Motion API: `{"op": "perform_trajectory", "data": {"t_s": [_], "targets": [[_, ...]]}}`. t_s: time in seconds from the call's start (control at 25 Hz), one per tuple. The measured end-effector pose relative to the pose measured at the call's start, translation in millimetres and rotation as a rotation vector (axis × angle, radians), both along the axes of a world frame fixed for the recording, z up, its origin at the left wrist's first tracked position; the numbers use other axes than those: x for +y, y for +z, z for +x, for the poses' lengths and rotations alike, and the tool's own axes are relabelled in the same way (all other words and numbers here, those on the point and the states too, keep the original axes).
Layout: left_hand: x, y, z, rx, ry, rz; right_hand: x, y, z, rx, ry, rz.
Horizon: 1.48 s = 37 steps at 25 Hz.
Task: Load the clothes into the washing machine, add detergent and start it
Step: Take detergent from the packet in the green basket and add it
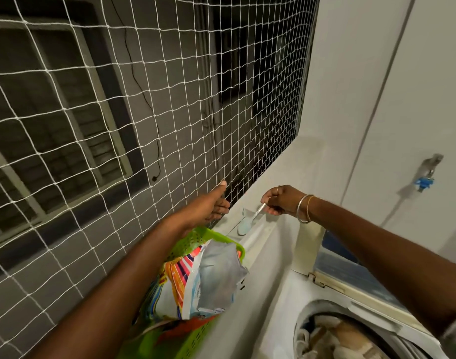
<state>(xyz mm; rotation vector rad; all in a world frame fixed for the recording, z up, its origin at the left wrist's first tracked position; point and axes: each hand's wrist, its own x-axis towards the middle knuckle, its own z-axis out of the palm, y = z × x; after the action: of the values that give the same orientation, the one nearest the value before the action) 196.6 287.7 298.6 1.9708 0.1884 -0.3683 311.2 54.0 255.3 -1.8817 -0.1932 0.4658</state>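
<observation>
My right hand (280, 200) pinches the handle of a small spoon (258, 212) whose bowl carries pale blue detergent powder (243, 226) over the white ledge (281, 161). My left hand (216, 203) is beside it at the net, fingers curled and thumb up, with nothing visible in its grip. Below my left forearm a green perforated basket (188, 242) holds an open, colourful detergent bag (211, 275). The washing machine (281, 307) is at the lower right, its lid (351, 273) raised and clothes (335, 338) lying in the drum.
A white safety net (118, 112) covers the opening on the left, with a building's windows beyond it. A wall tap (429, 172) with a blue fitting sticks out at the right. The ledge runs between the net and the machine.
</observation>
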Motion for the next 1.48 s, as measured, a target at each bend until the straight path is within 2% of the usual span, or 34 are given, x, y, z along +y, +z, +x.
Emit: {"op": "perform_trajectory", "data": {"t_s": [0.16, 0.44, 0.6, 0.72, 0.92, 1.04, 1.2, 1.36, 1.44, 1.48], "targets": [[-0.7, -1.0, 2.2, 0.016, -0.021, 0.002, -0.7, -1.2, -1.2, -0.156, 0.03, -0.096], [1.6, -0.1, -4.5, -0.002, -0.007, -0.038, -11.8, 0.7, -7.9, -0.443, 0.037, -0.078], [4.7, 3.6, -13.8, -0.008, -0.018, -0.024, -7.8, 1.4, -15.2, -0.537, -0.016, -0.031], [8.9, 4.2, -21.7, -0.024, 0.011, -0.066, -8.2, 10.6, -23.8, -0.506, -0.119, 0.075], [9.3, 15.0, -51.7, -0.063, 0.015, -0.099, -14.6, 45.5, -63.8, -0.22, -0.217, 0.358], [13.9, 19.1, -74.4, -0.104, 0.038, -0.099, -22.7, 63.6, -97.1, -0.16, -0.245, 0.406], [14.5, 17.9, -99.0, -0.144, 0.018, -0.12, -29.0, 81.6, -147.2, -0.117, -0.171, 0.4], [10.6, 17.6, -111.2, -0.183, 0.031, -0.055, -5.2, 83.8, -191.4, -0.194, -0.049, 0.305], [9.6, 19.2, -116.3, -0.17, 0.038, -0.053, 15.6, 72.0, -208.7, -0.335, 0.002, 0.224], [9.3, 19.8, -119.4, -0.159, 0.048, -0.065, 26.4, 62.2, -215.0, -0.474, 0.02, 0.132]]}}
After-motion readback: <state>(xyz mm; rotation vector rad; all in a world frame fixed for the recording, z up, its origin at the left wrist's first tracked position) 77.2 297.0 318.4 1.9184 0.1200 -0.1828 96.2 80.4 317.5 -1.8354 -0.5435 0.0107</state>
